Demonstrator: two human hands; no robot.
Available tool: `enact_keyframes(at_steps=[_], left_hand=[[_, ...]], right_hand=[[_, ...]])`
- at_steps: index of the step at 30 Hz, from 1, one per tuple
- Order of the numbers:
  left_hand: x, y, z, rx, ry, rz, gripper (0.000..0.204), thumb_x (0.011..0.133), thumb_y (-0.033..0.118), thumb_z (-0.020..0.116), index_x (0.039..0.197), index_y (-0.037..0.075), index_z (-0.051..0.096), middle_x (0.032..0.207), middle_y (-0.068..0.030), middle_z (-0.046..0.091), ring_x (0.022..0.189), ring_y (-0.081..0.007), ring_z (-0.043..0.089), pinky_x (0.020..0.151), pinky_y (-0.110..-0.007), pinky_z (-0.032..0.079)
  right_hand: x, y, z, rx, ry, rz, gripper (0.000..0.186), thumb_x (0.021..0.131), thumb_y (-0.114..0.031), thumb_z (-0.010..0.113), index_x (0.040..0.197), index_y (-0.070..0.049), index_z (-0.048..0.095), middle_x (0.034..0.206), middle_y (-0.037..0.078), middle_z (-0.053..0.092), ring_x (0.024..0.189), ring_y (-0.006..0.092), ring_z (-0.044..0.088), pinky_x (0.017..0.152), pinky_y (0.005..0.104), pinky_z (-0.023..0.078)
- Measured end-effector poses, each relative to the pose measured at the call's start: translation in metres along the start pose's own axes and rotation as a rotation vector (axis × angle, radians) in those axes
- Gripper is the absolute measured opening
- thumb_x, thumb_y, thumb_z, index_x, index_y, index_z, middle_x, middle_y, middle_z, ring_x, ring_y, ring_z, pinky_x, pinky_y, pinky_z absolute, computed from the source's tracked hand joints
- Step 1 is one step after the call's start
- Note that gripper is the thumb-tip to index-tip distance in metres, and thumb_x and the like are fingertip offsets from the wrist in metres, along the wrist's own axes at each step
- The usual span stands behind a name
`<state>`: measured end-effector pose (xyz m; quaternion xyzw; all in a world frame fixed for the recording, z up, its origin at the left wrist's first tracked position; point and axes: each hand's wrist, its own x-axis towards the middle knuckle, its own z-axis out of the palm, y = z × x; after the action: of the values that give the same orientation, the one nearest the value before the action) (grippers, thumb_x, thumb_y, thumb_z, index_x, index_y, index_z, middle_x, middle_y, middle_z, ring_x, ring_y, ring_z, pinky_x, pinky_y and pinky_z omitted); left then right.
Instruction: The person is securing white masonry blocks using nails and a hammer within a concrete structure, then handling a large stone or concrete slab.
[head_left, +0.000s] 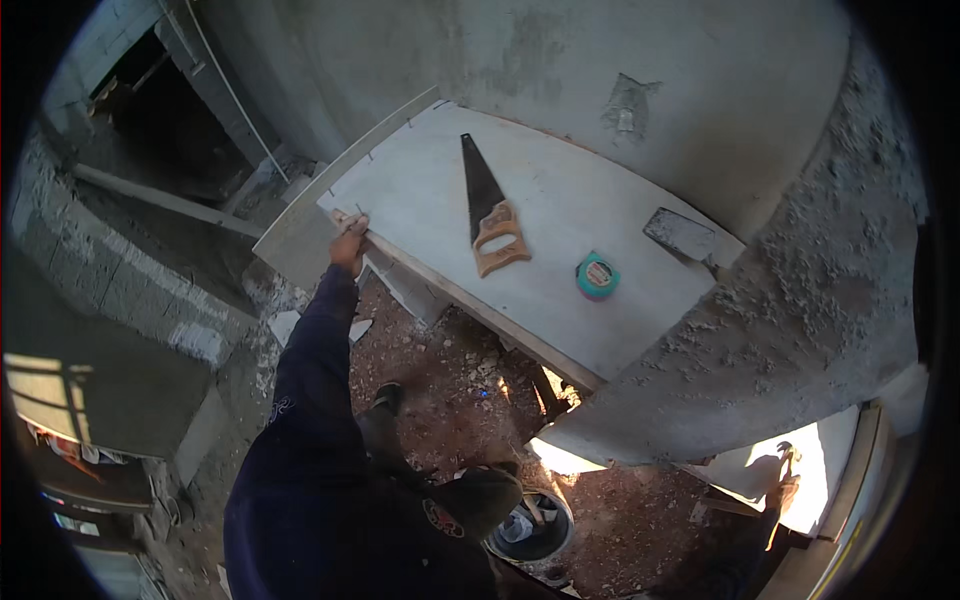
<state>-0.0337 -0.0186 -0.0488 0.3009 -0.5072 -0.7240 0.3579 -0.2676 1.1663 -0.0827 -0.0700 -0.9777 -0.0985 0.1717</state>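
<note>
The left hand [350, 243] is bunched at the white board [575, 195], fingers right by a nail [360, 209], can't tell if they're actually pinching it; the right hand [786, 491] has its fingers wrapped round a hammer [787, 455], well apart. One sloppy swing could mash those left fingers, and hard knocks might shift the saw [490, 215] to their right.

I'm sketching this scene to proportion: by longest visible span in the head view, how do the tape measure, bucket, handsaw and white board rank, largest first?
1. White board
2. Handsaw
3. Bucket, partly hidden
4. Tape measure
Apparent size only; differing distances from the camera leave the bucket's true rank unsure.
</note>
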Motion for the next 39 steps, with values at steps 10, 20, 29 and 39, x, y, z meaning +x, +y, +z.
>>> enact_keyframes(at_steps=[10,20,29,39], left_hand=[[-0.057,0.024,0.010,-0.016,0.282,0.005,0.027,0.090,0.023,0.076,0.112,0.009,0.070,0.111,-0.0011,0.065,0.095,-0.0156,0.061,0.079,-0.035,0.050],[-0.060,0.043,-0.033,0.505,0.298,0.368,0.014,0.092,0.009,0.067,0.101,-0.002,0.068,0.101,-0.0087,0.065,0.093,-0.0152,0.061,0.078,-0.030,0.050],[0.007,0.132,-0.069,0.311,-0.394,0.184,0.012,0.095,0.003,0.057,0.101,-0.005,0.063,0.084,-0.0057,0.068,0.076,-0.0096,0.063,0.069,-0.025,0.051],[-0.077,0.162,-0.079,0.519,-0.895,0.070,0.010,0.087,0.008,0.066,0.093,0.000,0.067,0.083,-0.0068,0.069,0.079,-0.0117,0.066,0.071,-0.029,0.052]], right_hand=[[-0.334,-0.202,-0.168,0.678,-0.362,0.844,0.039,0.099,-0.043,0.051,0.102,-0.004,0.056,0.082,0.009,0.057,0.062,0.0231,0.055,0.049,0.0376,0.041],[-0.510,-0.526,-0.361,0.882,-1.121,0.877,0.033,0.100,-0.038,0.050,0.087,-0.008,0.056,0.064,-0.001,0.045,0.048,0.0114,0.046,0.042,0.0267,0.040],[-0.483,-0.727,-0.446,1.242,-0.961,0.351,0.028,0.099,-0.031,0.060,0.087,-0.007,0.055,0.066,-0.005,0.048,0.053,0.0040,0.043,0.045,0.0241,0.035],[-0.348,-0.905,-0.514,1.721,-0.589,0.107,0.025,0.090,-0.024,0.074,0.099,-0.001,0.070,0.073,-0.001,0.061,0.062,0.0057,0.051,0.054,0.0249,0.040]])
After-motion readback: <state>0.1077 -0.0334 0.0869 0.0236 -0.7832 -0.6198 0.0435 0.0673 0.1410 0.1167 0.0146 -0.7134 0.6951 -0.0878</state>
